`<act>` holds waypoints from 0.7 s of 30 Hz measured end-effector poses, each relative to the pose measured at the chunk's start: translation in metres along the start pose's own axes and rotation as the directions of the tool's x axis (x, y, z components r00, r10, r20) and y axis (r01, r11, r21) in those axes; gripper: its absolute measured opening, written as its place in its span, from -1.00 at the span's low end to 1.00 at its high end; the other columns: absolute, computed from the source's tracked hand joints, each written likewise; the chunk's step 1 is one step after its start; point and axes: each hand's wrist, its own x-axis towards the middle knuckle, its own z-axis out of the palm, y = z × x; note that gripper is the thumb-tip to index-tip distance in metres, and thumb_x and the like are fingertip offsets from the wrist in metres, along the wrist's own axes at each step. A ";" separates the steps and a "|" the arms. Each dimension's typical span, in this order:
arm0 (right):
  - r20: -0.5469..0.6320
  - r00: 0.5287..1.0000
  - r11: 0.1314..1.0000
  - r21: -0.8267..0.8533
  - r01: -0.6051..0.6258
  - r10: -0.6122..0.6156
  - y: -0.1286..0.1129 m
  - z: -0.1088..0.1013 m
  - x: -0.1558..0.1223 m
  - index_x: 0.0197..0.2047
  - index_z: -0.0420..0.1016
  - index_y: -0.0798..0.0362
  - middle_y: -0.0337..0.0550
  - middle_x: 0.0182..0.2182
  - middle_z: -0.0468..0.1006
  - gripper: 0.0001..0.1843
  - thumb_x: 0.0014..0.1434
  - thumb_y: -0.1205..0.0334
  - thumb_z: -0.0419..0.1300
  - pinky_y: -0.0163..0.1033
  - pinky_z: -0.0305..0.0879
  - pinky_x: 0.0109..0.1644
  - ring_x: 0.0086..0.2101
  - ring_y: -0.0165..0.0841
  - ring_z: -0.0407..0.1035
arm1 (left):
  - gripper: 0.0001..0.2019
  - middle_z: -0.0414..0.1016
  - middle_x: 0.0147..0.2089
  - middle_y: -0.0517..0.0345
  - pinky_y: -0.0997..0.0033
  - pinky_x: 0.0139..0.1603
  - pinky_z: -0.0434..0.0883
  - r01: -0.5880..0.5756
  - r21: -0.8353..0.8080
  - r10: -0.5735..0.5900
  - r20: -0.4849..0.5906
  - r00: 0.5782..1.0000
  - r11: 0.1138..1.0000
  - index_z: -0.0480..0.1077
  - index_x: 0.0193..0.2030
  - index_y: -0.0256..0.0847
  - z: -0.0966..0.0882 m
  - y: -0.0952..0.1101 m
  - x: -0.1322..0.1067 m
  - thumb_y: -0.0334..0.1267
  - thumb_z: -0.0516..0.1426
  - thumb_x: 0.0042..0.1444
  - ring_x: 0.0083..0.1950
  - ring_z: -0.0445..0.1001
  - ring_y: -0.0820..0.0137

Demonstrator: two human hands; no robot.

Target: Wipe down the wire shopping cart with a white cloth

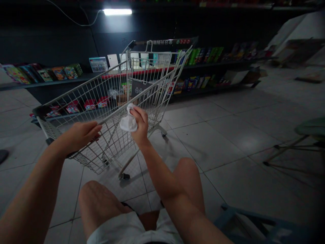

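Observation:
A wire shopping cart (pixel 115 135) stands in front of my knees, its handle (pixel 165 42) at the far side. On the near top rail, toward the left end, lies my left hand (pixel 82 133), fingers together and bent over the rail. My right hand (pixel 141 122) pinches a crumpled white cloth (pixel 129 122) against the same rail, near its middle. The palm side of my left hand and part of the rail under the cloth are hidden. A dark panel with white symbols (pixel 143 88) shows at the cart's handle end.
Behind the cart, low shelves (pixel 83 78) carry boxed goods and books. A lit tube lamp (pixel 117 12) hangs above. To the right stands a folding stool (pixel 311 130); a blue frame (pixel 250 215) is at lower right. The floor (pixel 228 135) is tiled. Casters (pixel 124 176) support the cart.

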 end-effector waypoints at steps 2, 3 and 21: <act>0.018 0.999 1.000 0.003 0.030 -0.030 0.005 0.010 0.014 0.10 0.45 -0.11 -0.13 0.10 0.40 -0.68 0.29 0.23 0.10 0.00 0.26 0.32 0.17 -0.30 0.28 | -0.60 0.60 -0.33 0.03 0.31 -0.24 0.45 0.014 -0.027 -0.013 0.021 1.000 1.000 0.29 -0.32 -0.16 0.000 -0.002 -0.002 0.09 -0.15 0.24 -0.32 0.58 0.30; 0.036 0.999 1.000 0.002 0.027 -0.028 0.011 0.015 0.009 0.08 0.46 -0.10 -0.13 0.09 0.41 -0.69 0.29 0.22 0.10 -0.01 0.26 0.31 0.17 -0.30 0.28 | -0.60 0.60 -0.33 0.03 0.31 -0.24 0.45 0.023 -0.040 -0.022 0.025 0.999 0.999 0.29 -0.32 -0.16 0.000 -0.004 -0.004 0.10 -0.14 0.23 -0.32 0.58 0.30; -0.111 0.127 0.167 0.527 -0.833 0.986 0.032 0.068 -0.136 -0.44 0.25 0.05 -0.42 -0.62 0.27 -0.90 -0.13 0.33 0.09 -0.41 0.33 -0.44 -0.54 -0.53 0.23 | -0.55 0.53 -0.38 0.02 0.32 -0.22 0.38 0.016 0.024 -0.016 -0.015 1.000 1.000 0.35 -0.33 -0.18 -0.008 0.047 0.065 0.07 -0.20 0.22 -0.31 0.51 0.29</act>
